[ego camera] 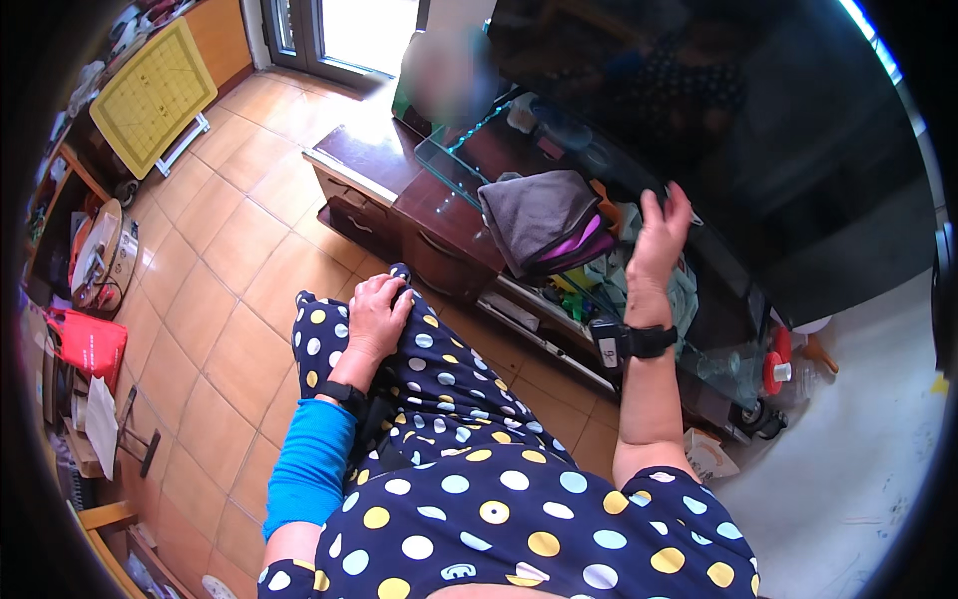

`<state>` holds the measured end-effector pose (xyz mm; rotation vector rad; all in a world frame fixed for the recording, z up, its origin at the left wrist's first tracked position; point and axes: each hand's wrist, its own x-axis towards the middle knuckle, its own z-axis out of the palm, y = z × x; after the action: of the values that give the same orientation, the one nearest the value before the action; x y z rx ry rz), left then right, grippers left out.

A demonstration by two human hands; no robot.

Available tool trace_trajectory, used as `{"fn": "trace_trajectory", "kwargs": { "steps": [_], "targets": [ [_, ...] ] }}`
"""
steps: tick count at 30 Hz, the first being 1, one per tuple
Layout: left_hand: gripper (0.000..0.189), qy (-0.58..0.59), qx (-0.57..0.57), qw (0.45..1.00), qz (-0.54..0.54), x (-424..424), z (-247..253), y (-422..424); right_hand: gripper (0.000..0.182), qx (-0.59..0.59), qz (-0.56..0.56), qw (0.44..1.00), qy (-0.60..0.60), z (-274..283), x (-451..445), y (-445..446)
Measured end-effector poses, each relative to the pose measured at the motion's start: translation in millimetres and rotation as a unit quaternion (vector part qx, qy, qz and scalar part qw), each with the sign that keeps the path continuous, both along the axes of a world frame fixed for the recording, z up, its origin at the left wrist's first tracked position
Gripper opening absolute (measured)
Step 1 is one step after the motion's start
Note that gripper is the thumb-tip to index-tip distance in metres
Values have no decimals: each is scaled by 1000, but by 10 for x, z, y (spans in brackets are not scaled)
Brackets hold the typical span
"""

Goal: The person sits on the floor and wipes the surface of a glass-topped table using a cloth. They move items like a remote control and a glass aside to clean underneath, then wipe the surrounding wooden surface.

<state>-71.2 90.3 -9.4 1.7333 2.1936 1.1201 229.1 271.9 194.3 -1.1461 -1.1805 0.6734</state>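
My left hand (pixel 380 314) rests on the knee of my dark polka-dot trousers (pixel 449 367), fingers bent over the fabric. My right hand (pixel 660 236) is raised over the television stand (pixel 449 217), thumb and fingers apart with nothing seen between them. Just left of it lies a stack of folded cloths (pixel 539 213), grey on top with purple layers below. Behind the right hand stands a large dark television (pixel 786 150), its screen reflecting my clothes. Pale plastic bags (pixel 679 299) lie below and beside my right wrist, partly hidden by it.
Glass shelf edges (pixel 453 176) rise from the stand. A red-lidded container (pixel 775 372) stands by its right end. A yellow folding table (pixel 156 97) leans at the far left, above a red bag (pixel 90 344). Tiled floor (pixel 224 299) runs towards a bright glazed door (pixel 367 37).
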Motion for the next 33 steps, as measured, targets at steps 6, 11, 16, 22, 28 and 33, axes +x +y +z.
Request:
{"fn": "trace_trajectory", "kwargs": {
  "steps": [6,11,16,22,28,33],
  "targets": [
    [29,-8,-6,1000,-21,6,27,14,51,147,49,841,-518,-582,-750,-58],
    [30,-3,0,1000,-20,-5,-2,67,91,-46,64,746,-662,-724,-1010,-92],
    [30,0,-4,999,-34,-84,-94,66,83,30,80,721,-688,-825,-825,-132],
    [31,-7,-1,1000,-29,-75,-84,34,85,136,102,712,-682,-815,3,-479],
    [30,-32,8,999,-37,-54,-81,57,102,67,68,719,-688,-749,1188,-1023],
    [29,-41,8,998,-44,-54,-74,99,100,27,22,723,-690,-902,903,-1009]
  ]
}}
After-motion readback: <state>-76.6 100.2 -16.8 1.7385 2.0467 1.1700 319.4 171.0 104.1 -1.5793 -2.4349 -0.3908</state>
